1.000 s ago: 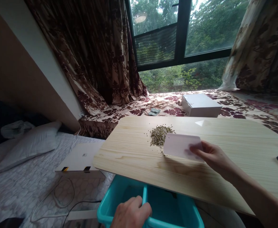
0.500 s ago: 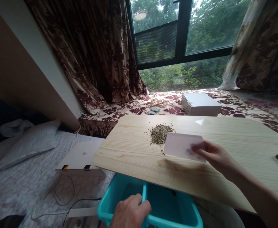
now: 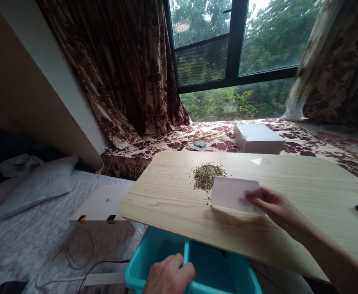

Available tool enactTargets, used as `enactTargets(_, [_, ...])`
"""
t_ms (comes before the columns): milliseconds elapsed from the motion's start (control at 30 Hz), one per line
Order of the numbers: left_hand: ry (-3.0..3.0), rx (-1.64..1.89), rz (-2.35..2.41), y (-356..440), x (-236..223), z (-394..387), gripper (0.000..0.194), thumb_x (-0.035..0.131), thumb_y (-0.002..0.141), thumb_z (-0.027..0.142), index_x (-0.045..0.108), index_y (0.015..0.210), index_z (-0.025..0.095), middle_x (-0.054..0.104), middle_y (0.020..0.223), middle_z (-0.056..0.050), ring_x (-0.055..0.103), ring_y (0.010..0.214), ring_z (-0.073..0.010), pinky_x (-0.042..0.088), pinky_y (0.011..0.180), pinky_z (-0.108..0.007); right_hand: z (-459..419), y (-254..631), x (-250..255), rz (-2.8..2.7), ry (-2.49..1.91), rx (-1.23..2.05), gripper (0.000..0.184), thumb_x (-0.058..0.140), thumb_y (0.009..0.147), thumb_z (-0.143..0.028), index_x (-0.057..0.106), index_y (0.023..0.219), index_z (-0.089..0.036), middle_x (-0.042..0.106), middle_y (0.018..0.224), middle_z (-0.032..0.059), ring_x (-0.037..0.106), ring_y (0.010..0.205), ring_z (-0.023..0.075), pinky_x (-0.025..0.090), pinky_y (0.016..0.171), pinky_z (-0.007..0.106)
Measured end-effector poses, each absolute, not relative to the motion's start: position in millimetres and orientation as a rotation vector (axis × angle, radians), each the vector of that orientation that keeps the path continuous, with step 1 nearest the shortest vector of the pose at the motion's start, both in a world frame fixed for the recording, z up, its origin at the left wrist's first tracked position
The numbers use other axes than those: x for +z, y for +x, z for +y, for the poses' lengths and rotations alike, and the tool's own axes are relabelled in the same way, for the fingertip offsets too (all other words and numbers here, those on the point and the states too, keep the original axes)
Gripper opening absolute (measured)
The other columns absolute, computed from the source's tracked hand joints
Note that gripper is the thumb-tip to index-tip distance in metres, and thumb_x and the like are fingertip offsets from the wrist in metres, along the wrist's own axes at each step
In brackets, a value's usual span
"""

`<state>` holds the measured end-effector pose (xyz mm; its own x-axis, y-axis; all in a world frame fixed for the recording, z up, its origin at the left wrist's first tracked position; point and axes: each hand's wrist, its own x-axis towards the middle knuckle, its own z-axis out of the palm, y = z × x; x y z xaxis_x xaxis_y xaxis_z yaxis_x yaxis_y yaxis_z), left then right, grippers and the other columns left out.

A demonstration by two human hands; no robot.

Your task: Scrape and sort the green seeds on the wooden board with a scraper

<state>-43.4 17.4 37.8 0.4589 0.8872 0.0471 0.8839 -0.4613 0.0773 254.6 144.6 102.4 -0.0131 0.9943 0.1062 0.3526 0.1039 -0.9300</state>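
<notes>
My right hand (image 3: 276, 208) grips a thin white plastic scraper card (image 3: 232, 192) by its right end and holds it on edge on the pale wooden tabletop (image 3: 172, 204). The card's left side touches a small heap of greenish-brown seeds (image 3: 205, 176). Below the table's front edge my left hand (image 3: 169, 277) is closed over the rim and middle divider of a teal plastic bin (image 3: 215, 269).
A white box (image 3: 258, 138) and a small folded grey item (image 3: 198, 145) lie on the floral window seat behind the table. At left a bed carries a pillow (image 3: 32, 185), a flat white carton (image 3: 101, 203) and cables (image 3: 81, 249). Curtains frame the window.
The scraper and my right hand have barely shifted beside the seed heap. My left hand keeps its hold on the bin. The view has tilted slightly.
</notes>
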Motion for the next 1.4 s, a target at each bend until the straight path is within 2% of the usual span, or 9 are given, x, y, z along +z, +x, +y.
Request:
enactTargets(100, [2.624, 0.099, 1.630, -43.2, 40.4, 17.0, 0.019, 0.079, 0.078, 0.039, 0.063, 0.084, 0.029, 0.063, 0.078, 0.004, 0.066, 0.071, -0.0176, 0.027, 0.050, -0.031, 144.9, 255.1, 101.0, -1.510, -1.385, 0.964, 0.050, 0.075, 0.063, -0.068, 0.077, 0.077, -0.020, 0.079, 0.080, 0.0099, 0.072, 0.076, 0.0279, 0.057, 0.069, 0.036])
enactTargets(300, [2.564, 0.067, 1.569, -43.9, 49.1, 17.6, 0.023, 0.077, 0.075, 0.040, 0.064, 0.090, 0.029, 0.064, 0.083, 0.002, 0.067, 0.077, -0.0198, 0.034, 0.055, -0.028, 145.9, 257.3, 96.8, -1.475, -1.362, 1.049, 0.049, 0.078, 0.061, -0.066, 0.077, 0.080, -0.022, 0.080, 0.088, 0.0099, 0.073, 0.086, 0.0310, 0.057, 0.079, 0.040])
enactTargets(500, [2.522, 0.041, 1.566, -44.0, 52.1, 17.9, 0.025, 0.079, 0.073, 0.035, 0.063, 0.091, 0.028, 0.064, 0.085, 0.002, 0.067, 0.079, -0.0201, 0.036, 0.057, -0.028, 144.0, 254.2, 90.3, -1.475, -1.346, 1.055, 0.051, 0.077, 0.063, -0.067, 0.076, 0.084, -0.021, 0.080, 0.088, 0.0095, 0.072, 0.086, 0.0309, 0.057, 0.080, 0.040])
enactTargets(800, [2.519, 0.026, 1.559, -43.4, 54.1, 19.1, 0.028, 0.080, 0.074, 0.039, 0.064, 0.092, 0.027, 0.065, 0.086, 0.001, 0.067, 0.080, -0.0206, 0.036, 0.056, -0.028, 158.3, 258.5, 70.3, -1.528, -1.305, 0.978, 0.047, 0.075, 0.065, -0.065, 0.076, 0.078, -0.020, 0.077, 0.078, 0.0079, 0.069, 0.073, 0.0249, 0.054, 0.066, 0.033])
enactTargets(1400, [2.427, 0.029, 1.632, -40.4, 53.0, 17.1, 0.031, 0.085, 0.072, 0.043, 0.066, 0.090, 0.027, 0.065, 0.086, 0.002, 0.066, 0.081, -0.0205, 0.037, 0.060, -0.029, 155.4, 244.3, 83.6, -1.474, -1.301, 1.030, 0.051, 0.076, 0.061, -0.068, 0.074, 0.075, -0.019, 0.078, 0.080, 0.0096, 0.070, 0.074, 0.0254, 0.055, 0.068, 0.034])
